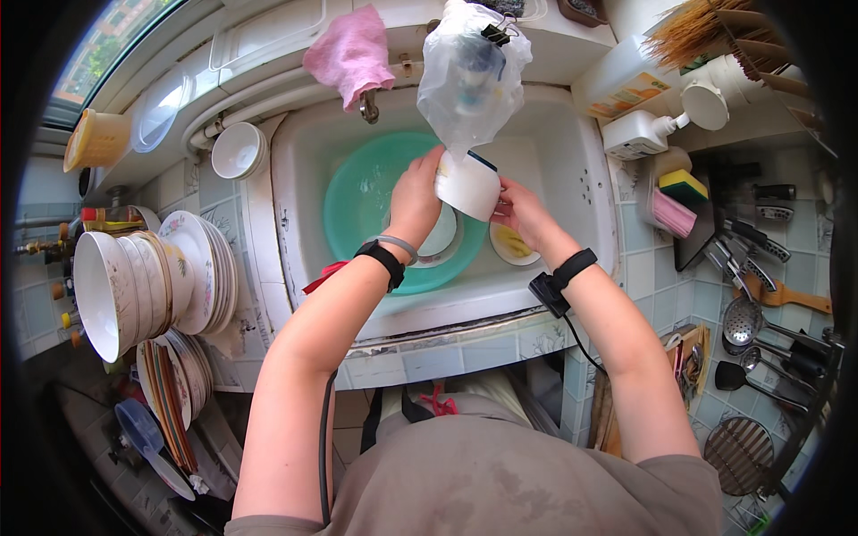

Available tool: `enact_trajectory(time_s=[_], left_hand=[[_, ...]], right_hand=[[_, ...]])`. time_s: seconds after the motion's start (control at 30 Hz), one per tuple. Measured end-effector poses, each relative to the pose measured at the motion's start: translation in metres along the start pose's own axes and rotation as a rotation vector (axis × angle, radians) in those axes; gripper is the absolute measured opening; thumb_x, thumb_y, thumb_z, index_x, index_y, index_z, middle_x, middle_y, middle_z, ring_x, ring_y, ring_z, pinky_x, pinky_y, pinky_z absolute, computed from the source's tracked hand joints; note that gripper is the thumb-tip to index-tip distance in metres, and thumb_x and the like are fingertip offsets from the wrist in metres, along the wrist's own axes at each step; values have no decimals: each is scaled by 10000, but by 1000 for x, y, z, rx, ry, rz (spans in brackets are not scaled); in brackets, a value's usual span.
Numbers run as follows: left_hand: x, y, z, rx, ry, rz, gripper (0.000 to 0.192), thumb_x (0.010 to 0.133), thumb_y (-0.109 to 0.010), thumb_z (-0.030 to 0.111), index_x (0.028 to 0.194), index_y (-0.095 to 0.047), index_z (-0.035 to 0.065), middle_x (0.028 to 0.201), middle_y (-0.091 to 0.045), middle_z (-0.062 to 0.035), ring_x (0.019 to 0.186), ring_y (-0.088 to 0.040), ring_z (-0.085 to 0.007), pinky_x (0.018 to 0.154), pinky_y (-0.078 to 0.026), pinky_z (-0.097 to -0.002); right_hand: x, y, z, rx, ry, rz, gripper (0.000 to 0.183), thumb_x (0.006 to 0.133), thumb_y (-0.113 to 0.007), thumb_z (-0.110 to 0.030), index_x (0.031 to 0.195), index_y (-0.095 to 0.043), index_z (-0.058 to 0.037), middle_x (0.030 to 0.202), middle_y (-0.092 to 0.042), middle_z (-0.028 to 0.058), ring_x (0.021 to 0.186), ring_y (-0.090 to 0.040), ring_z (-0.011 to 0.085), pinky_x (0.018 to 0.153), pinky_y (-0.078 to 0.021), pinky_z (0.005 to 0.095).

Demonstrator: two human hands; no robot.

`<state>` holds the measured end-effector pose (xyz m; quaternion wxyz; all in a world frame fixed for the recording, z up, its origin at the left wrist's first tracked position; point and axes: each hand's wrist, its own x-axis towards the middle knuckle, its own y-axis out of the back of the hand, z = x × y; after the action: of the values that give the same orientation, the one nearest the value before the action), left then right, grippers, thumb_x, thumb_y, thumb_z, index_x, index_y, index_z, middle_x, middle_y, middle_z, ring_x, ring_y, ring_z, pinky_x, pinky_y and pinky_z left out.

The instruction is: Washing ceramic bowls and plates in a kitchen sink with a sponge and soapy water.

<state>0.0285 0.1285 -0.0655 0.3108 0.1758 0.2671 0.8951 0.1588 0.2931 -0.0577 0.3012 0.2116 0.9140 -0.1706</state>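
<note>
Above the sink, a white ceramic bowl is tilted on its side between my hands. My left hand grips its left side, while the fingers of my right hand hold the right side. A dark blue edge shows at its upper right. Directly over it hangs a faucet wrapped in a clear plastic bag, whose narrow lower end meets the bowl. Beneath my left hand, a green plastic basin contains another white bowl, partly hidden. Below my right hand sits a small white dish with something yellow in it.
The white sink surrounds the basin. Stacked bowls and plates stand left, near small white bowls. A pink cloth covers another tap. At right are a pump bottle, a sponge and hanging utensils.
</note>
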Motion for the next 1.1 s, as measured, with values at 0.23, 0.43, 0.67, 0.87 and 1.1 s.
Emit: enact_trajectory(time_s=[0.23,0.43,0.67,0.87,1.1], left_hand=[[5,0,12,143,-121,-53,472,794,-492,-50,1254,-496,57,1093,-586,-183,1030,-546,-397,846,-473,-453],[-9,14,9,165,-219,5,521,793,-510,-47,1307,-438,2,1239,-515,-199,1163,-481,-401,939,-458,-437],[-30,6,13,124,-31,290,663,838,-528,-32,1432,-233,-35,1332,-463,-240,1251,-443,-397,975,-440,-443],[-29,20,30,-1312,694,64,450,980,-468,155,1385,-352,-2,1294,-542,-153,1124,-573,-252,971,-443,-381],[-27,27,33,-1399,723,-33,308,1010,-454,211,1259,-500,35,1248,-571,-67,1133,-545,-181,1008,-405,-351]], right_hand=[[-4,-11,-15,180,-253,-12,555,995,-324,-534,1315,-457,-101,1290,-514,80,1136,-538,287,979,-420,506],[7,-38,-23,348,-335,-60,475,1005,-354,-470,1294,-483,-114,1289,-540,68,1155,-532,282,982,-387,591],[20,-45,-13,325,-238,-89,387,1005,-390,-374,1248,-525,-105,1237,-582,74,1124,-548,256,952,-436,533],[22,-41,-1,459,-144,-132,396,1005,-393,-380,1247,-524,-95,1238,-579,77,1114,-550,256,970,-437,486],[30,-37,1,391,-38,32,434,994,-407,-423,1296,-499,-126,1237,-565,58,1147,-527,211,999,-412,409]])
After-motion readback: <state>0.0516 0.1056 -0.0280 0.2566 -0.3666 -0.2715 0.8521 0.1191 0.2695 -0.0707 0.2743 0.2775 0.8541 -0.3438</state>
